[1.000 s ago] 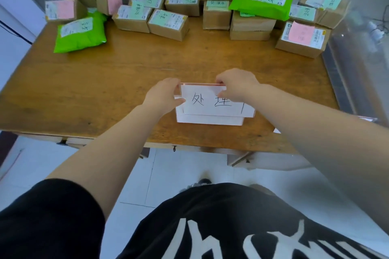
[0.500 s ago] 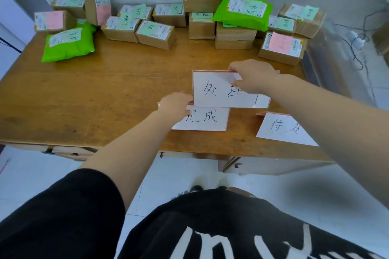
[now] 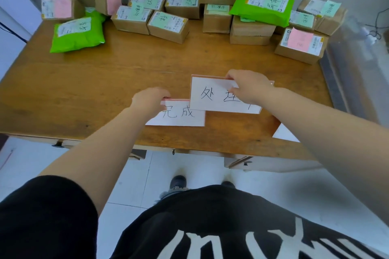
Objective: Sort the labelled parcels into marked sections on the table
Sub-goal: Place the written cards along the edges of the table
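Two white handwritten section cards lie near the front middle of the wooden table [image 3: 84, 90]. My right hand [image 3: 247, 86] pinches the top edge of the upper card [image 3: 216, 95], which overlaps the lower card [image 3: 181, 114]. My left hand [image 3: 150, 100] grips the lower card at its top left corner. A third white card [image 3: 284, 133] peeks out under my right forearm at the table's front right. Labelled brown boxes, such as one with a pink note [image 3: 301, 45], and green mailer bags [image 3: 77, 33] [image 3: 263, 5] line the far edge.
A wall runs behind the parcels. A clear plastic bin [image 3: 357, 59] stands off the table's right side. Below the front edge are drawers, a white tiled floor and my shoes [image 3: 177, 182].
The card stack has been split: my right hand carried the top card right and away from me, my left hand stays on the card beneath, and a third card now lies at the front right.
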Motion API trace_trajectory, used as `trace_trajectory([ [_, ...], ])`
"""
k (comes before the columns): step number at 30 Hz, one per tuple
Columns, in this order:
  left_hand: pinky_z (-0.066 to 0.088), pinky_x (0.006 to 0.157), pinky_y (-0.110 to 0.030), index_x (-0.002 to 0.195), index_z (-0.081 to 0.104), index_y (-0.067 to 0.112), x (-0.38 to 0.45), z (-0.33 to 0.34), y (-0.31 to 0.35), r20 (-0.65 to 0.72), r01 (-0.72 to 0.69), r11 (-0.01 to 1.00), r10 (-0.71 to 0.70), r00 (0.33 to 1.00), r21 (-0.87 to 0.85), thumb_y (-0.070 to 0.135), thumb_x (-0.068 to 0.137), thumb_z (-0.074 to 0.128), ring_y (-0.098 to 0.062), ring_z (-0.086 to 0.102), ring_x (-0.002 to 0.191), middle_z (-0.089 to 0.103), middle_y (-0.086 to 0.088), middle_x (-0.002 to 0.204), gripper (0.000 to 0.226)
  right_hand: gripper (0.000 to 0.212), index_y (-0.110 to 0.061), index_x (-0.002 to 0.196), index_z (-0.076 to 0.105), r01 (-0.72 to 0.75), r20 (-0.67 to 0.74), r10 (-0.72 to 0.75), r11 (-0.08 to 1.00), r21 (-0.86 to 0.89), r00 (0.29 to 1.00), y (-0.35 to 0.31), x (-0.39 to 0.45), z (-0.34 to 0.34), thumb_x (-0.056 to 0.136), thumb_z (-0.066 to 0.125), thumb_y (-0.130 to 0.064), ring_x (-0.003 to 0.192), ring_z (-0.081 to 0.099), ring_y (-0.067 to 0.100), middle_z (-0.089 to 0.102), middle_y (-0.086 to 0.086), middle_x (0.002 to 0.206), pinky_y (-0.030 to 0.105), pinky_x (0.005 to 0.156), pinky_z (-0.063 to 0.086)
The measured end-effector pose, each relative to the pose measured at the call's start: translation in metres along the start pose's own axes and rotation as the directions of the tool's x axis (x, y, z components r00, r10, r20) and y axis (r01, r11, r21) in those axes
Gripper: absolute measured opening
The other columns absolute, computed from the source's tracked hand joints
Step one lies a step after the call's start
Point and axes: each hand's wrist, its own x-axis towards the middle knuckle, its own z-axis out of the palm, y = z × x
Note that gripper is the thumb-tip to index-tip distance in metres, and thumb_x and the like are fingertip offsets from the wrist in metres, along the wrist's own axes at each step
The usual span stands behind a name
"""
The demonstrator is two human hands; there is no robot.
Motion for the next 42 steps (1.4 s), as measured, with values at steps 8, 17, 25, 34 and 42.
trace_trajectory([
  [8,0.049,0.081,-0.037,0.123,0.055,0.021,-0.011,-0.005,-0.101,-0.020,0.004,1.000,-0.004,1.000,0.005,0.025,0.091,0.058,-0.026,0.053,0.112,0.058,0.000,0.125,0.032,0.026,-0.017,0.122,0.049,-0.106,0.018,0.107,0.994,-0.011,0.994,-0.049,0.012,0.035,0.097,0.045,-0.023,0.102,0.056,0.029,0.060,0.004,0.118,0.033,0.070,0.039],
  [17,0.046,0.089,-0.040,0.132,0.051,0.020,-0.015,-0.004,-0.155,-0.039,-0.041,0.999,0.040,0.998,-0.028,0.025,0.093,0.056,-0.027,0.048,0.121,0.052,-0.002,0.135,0.040,0.023,-0.015,0.118,0.050,-0.186,0.028,0.187,0.982,-0.035,0.982,-0.076,0.006,0.067,0.097,0.044,-0.023,0.100,0.057,0.030,0.061,0.005,0.117,0.033,0.069,0.040],
  [25,0.045,0.088,-0.041,0.130,0.052,0.021,-0.014,-0.001,-0.167,-0.028,-0.066,0.998,0.065,0.997,-0.025,0.021,0.094,0.054,-0.027,0.046,0.121,0.053,-0.003,0.133,0.036,0.026,-0.016,0.122,0.050,-0.180,0.033,0.182,0.982,-0.065,0.983,-0.081,-0.005,0.074,0.097,0.046,-0.023,0.102,0.059,0.028,0.061,0.005,0.121,0.040,0.082,0.048],
  [34,0.046,0.090,-0.042,0.130,0.051,0.018,-0.024,-0.001,-0.177,-0.026,-0.019,1.000,0.020,0.999,0.002,0.019,0.094,0.054,-0.028,0.047,0.120,0.054,-0.005,0.130,0.037,0.025,-0.014,0.123,0.049,-0.168,0.008,0.171,0.977,-0.131,0.985,-0.083,-0.005,0.081,0.099,0.042,-0.019,0.102,0.060,0.029,0.060,0.006,0.122,0.041,0.084,0.047],
  [42,0.045,0.089,-0.040,0.131,0.051,0.017,-0.036,0.003,-0.174,-0.089,0.016,0.999,-0.014,0.996,0.027,0.019,0.093,0.054,-0.030,0.049,0.119,0.054,-0.006,0.132,0.038,0.036,-0.016,0.128,0.046,-0.197,-0.001,0.198,0.972,-0.131,0.980,-0.090,-0.003,0.077,0.094,0.049,-0.024,0.119,0.050,0.027,0.055,0.004,0.131,0.039,0.096,0.038],
])
